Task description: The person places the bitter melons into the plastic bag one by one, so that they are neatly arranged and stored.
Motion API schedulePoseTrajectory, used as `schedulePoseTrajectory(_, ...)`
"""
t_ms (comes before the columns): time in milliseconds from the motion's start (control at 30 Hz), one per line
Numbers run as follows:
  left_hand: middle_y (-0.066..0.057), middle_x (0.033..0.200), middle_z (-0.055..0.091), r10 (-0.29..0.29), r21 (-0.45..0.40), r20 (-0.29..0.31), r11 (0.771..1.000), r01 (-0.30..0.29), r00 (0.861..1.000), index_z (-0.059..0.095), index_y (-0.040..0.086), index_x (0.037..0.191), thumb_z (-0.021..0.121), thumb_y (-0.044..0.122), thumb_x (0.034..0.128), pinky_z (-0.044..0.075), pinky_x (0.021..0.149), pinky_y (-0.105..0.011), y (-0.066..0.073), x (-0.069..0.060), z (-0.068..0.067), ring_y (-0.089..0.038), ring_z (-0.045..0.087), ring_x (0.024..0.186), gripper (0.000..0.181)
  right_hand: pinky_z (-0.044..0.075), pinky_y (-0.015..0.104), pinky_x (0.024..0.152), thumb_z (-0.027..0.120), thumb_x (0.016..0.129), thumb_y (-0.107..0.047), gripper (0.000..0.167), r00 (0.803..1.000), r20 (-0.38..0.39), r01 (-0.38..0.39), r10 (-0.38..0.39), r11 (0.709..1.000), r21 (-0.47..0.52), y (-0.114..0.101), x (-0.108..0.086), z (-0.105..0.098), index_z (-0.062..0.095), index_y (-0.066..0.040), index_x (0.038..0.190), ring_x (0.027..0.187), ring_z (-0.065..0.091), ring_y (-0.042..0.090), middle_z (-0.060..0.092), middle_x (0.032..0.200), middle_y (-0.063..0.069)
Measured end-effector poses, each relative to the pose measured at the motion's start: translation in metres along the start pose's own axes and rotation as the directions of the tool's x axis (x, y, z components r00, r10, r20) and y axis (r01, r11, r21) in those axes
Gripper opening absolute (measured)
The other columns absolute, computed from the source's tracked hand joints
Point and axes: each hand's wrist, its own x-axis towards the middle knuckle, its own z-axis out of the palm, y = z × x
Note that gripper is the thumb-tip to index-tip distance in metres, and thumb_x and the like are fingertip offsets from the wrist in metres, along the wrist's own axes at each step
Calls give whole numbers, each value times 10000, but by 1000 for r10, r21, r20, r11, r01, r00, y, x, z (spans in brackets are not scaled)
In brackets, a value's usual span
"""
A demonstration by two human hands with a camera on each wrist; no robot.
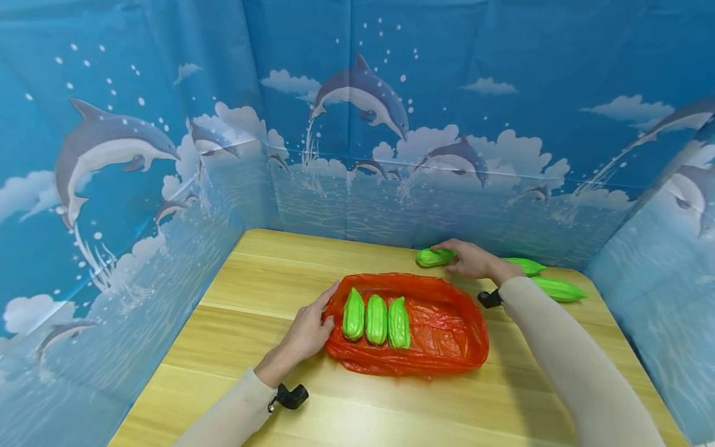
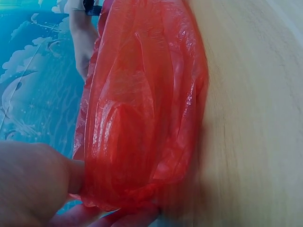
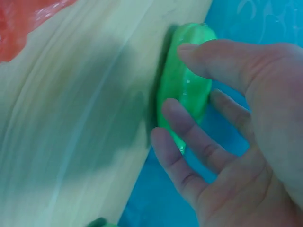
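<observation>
A red plastic bag [image 1: 402, 369], spread into an oval, basket-like shape, stands on the table. Three bright green ridged gourds [image 1: 377, 320] lie side by side at its left end. My left hand [image 1: 306, 332] holds that end by the rim; in the left wrist view the thumb and fingers lie on different sides of the red film. At the table's back edge, my right hand [image 1: 473, 259] is over another green gourd [image 3: 187, 82]. Its thumb touches the gourd and the other fingers are spread about it. That gourd lies on the table.
Two more green gourds [image 1: 558, 289] lie behind the right forearm, partly hidden by it. The wooden table [image 1: 246, 292] ends at a blue dolphin-printed curtain [image 1: 357, 198] at the back and both sides. Each wrist wears a small black camera [image 1: 292, 396].
</observation>
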Motion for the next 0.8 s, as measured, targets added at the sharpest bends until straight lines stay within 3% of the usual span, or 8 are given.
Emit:
schedulePoseTrajectory(267,-294,1707,610,-5,9,9,1000,5,1000,389,128,1832,644,-68,1098,597,749,-295,-2,-1,-1,-156,636,745,802,659,629,1083,738,1118,-20,711,998,-59,-20,20,1000,4,6,-5,11,455,-3,1770,1255,734,476,370,1681,388)
schedulePoseTrajectory(400,-270,1720,606,3,26,-2,1000,-3,1000,394,119,1829,650,-52,1102,656,949,-415,-1,-1,-4,-249,749,991,790,663,610,1046,757,1113,-38,661,996,-75,-36,37,999,21,8,-11,14,519,2,1728,1208,726,447,347,1647,387)
schedulePoseTrajectory(600,-251,1734,599,3,27,-1,1000,-3,1000,398,125,1828,645,-52,1102,637,1161,-560,-2,-4,-4,-352,750,1321,787,679,572,993,765,1136,-131,554,996,-74,-47,51,998,50,11,-21,24,602,10,1647,1082,781,346,256,1732,437)
schedulePoseTrajectory(700,-257,1727,605,9,25,-1,1000,-8,1000,404,114,1824,646,-57,1097,643,1146,-551,-2,-5,-3,-351,756,1300,785,684,574,983,765,1145,-173,545,993,-101,-56,62,996,63,16,-24,29,612,-1,1638,1069,794,321,234,1762,443)
schedulePoseTrajectory(800,-266,1730,597,13,15,6,1000,-13,1000,405,107,1822,646,-61,1094,653,1055,-512,-3,-6,-2,-333,770,1166,785,681,589,976,768,1148,-214,535,988,-127,-72,82,994,81,19,-28,34,628,-15,1624,1059,798,312,220,1787,440)
